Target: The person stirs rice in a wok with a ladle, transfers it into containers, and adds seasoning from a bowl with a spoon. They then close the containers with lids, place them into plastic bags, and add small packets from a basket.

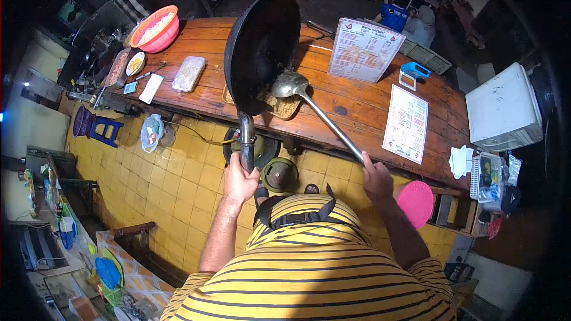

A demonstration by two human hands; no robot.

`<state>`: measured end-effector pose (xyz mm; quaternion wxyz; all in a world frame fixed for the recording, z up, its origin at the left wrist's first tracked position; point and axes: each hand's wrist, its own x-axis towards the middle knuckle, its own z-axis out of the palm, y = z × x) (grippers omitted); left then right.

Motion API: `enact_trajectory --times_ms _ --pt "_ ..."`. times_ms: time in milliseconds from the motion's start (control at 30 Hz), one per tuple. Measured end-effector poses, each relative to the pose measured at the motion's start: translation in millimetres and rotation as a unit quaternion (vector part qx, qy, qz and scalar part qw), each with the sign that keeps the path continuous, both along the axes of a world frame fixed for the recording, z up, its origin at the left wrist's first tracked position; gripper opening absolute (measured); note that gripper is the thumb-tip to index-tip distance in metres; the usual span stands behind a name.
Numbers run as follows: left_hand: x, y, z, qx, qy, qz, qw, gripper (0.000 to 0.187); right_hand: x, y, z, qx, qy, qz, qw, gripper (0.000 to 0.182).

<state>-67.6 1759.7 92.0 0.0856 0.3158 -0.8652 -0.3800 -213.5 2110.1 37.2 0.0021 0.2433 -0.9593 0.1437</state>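
My left hand point(239, 177) is closed around the metal handle of a black wok point(259, 41). The wok is tilted steeply on its side over the table, its hollow facing right. In my right hand point(376, 176) is the long handle of a metal ladle point(290, 85), whose bowl rests at the wok's lower right rim. Below the wok and ladle lies a tray of fried rice or similar crumbly food point(284, 108), partly hidden by the wok. Some bits of the food cling inside the wok near its lower edge.
On the wooden table point(208, 35) stand a pink basin point(156, 28), a lidded container point(188, 74), a standing menu point(364, 49) and a flat menu point(405, 123). A white box point(503, 107) is at the right. A green gas cylinder point(279, 175) stands below the table edge.
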Motion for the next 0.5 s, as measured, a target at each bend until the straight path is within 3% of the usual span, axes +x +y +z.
enact_trajectory --times_ms 233,333,433,500 --pt "-1 7 -5 -0.006 0.012 0.01 1.0 0.041 2 -10 -10 -0.054 0.027 0.032 0.998 0.048" --pt "1 4 -13 -0.02 0.028 0.015 0.999 0.041 -8 14 -4 0.021 0.027 0.027 0.999 0.047" --pt "4 8 -1 -0.021 0.022 0.02 0.999 0.04 -12 6 8 -0.016 -0.002 0.005 1.0 0.048" --pt "6 12 -4 -0.018 0.013 0.021 1.0 0.04 -11 -29 -2 -0.162 0.058 0.007 0.985 0.049"
